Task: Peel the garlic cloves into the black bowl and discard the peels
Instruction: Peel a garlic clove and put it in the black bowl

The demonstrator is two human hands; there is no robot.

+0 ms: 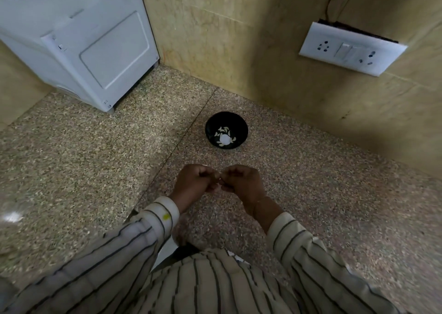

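Black bowl (226, 130) sits on the speckled counter (95, 165), near the beige wall (239, 50); peeled garlic cloves (223, 133) lie in its bottom. Nearer the person than the bowl, left hand (195, 179) and right hand (241, 181) meet, fingers curled, both grips pinching a small pale garlic clove (218, 186) between them, mostly hidden. White appliance (79, 38) far left of bowl, switch plate (351, 48) up right.

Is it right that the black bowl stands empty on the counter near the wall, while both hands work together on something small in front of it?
Not quite: the black bowl is not empty. The head view shows pale garlic cloves in it. The rest holds: left hand and right hand meet over something small.
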